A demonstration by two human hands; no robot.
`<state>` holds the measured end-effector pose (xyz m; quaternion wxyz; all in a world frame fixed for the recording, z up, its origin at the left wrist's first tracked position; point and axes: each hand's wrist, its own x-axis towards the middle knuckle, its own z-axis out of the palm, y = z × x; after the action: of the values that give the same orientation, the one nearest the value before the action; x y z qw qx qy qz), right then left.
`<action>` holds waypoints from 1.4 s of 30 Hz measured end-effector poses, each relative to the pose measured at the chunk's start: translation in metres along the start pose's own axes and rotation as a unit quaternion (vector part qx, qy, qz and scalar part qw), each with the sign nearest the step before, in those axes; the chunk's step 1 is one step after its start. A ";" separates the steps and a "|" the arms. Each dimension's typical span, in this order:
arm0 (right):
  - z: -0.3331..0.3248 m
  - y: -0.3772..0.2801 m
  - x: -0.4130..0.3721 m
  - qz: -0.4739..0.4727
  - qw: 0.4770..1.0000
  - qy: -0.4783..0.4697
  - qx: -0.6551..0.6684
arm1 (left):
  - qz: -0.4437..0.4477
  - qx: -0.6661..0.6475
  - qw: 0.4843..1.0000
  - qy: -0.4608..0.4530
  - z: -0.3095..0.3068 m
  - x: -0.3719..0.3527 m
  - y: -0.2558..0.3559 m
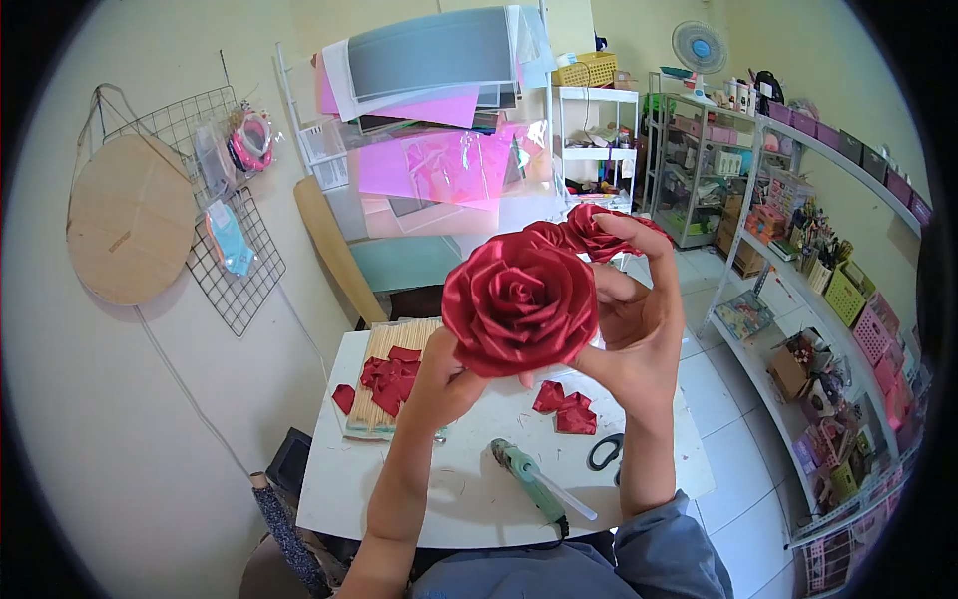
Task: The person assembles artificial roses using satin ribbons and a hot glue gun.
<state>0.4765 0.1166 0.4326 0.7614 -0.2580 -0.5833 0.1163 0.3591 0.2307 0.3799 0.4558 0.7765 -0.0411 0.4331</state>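
Observation:
A large dark red satin ribbon rose [521,299] is held up in front of me, its spiral of folded petals facing the camera. My left hand [447,384] grips its lower left side, with the fingertips hidden behind the petals. On the other side, my right hand [639,329] has its thumb against the lower right edge and its fingers curved behind. More red satin roses [599,232] show just beyond the large one, and my right index finger overlaps them at the top.
On the white table [349,499] lie a green glue gun [534,484], dark-handled scissors [605,452] and loose red petals [567,407]. A bundle of thin sticks [374,411] carries more red petals [392,377]. Metal shelves [773,369] stand at right; film sheets [429,70] hang behind.

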 end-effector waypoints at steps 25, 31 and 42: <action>0.010 0.014 -0.009 -0.253 0.958 -0.091 -0.096 | 0.003 -0.071 0.997 -0.023 -0.011 -0.010 -0.042; 0.009 0.024 -0.004 -0.271 0.957 -0.085 -0.059 | -0.043 -0.166 0.985 -0.004 -0.005 -0.024 -0.067; 0.014 0.043 -0.005 -0.167 0.981 -0.070 -0.063 | 0.051 0.029 0.995 0.079 0.006 -0.005 -0.040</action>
<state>0.4671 0.1540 0.4088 0.7092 -0.1958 -0.6765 -0.0316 0.3784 0.2475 0.3479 0.4125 0.7495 -0.0319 0.5169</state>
